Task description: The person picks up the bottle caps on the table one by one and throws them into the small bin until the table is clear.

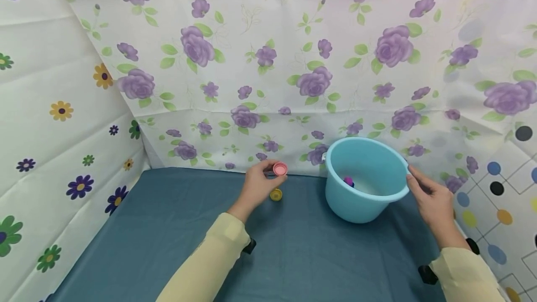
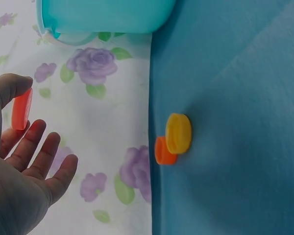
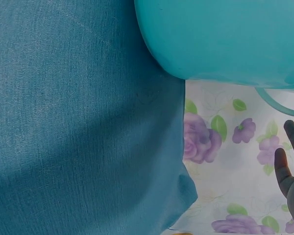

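Between thumb and fingertips, my left hand pinches a pinkish-red bottle cap above the cloth; its remaining fingers fan out in the left wrist view. Below it a yellow cap stands against an orange cap, which the head view hides. To the right is a light blue bucket, leaning slightly toward me. My right hand grips the bucket's right rim with thumb and fingers. Inside lie a magenta piece and something dark blue beside it, too small to identify.
Blue cloth covers the table. A white sheet with purple flowers hangs behind its far edge, and patterned sheets stand on the left and right. The bucket's handle hangs down on its far side.
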{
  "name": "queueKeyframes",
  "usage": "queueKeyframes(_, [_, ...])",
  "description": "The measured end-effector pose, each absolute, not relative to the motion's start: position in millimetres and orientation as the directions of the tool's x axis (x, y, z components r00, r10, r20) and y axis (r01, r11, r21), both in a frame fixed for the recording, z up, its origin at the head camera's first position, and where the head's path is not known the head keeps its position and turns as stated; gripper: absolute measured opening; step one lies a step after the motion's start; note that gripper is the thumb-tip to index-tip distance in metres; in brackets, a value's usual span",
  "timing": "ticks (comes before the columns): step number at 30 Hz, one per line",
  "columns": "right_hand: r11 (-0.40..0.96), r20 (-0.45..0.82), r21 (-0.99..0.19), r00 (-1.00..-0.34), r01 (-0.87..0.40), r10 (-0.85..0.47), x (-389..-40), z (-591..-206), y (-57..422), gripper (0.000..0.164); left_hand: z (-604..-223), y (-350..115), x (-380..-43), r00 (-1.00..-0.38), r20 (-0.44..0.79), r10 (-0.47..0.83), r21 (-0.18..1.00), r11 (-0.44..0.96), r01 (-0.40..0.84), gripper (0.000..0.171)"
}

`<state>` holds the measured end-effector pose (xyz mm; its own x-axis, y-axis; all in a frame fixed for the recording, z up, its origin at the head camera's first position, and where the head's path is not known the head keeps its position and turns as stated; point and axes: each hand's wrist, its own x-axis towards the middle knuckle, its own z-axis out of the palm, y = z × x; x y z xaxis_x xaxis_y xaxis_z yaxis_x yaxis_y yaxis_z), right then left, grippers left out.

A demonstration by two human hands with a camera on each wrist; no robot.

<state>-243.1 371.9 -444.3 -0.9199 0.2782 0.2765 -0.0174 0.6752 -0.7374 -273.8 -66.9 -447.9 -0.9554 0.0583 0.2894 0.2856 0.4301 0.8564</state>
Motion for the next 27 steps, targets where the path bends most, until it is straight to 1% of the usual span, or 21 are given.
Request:
queueKeyframes(10, [0.679, 0.293, -0.734, -0.913, -0.024, 0.284, -243.9, -442.1, 370.7, 0.043, -430.4, -45.5, -280.9, -0.936, 0.333, 0.111, 0.845, 0.406, 0.348, 0.033])
queueKeyframes(22, [0.677, 0.284, -0.736, -0.918, -0.023, 0.277, -243.8, -445.0, 372.6, 0.041, -410.6, -13.2, -285.1, -0.929, 0.352, 0.114, 0.86, 0.352, 0.369, 0.033])
queueKeyframes(27, [0.673, 0.309, -0.738, -0.911, -0.048, 0.274, -244.1, -444.9, 371.7, 0.04, -400.4, 1.8, -285.6, -0.919, 0.372, 0.133, 0.867, 0.304, 0.395, 0.033])
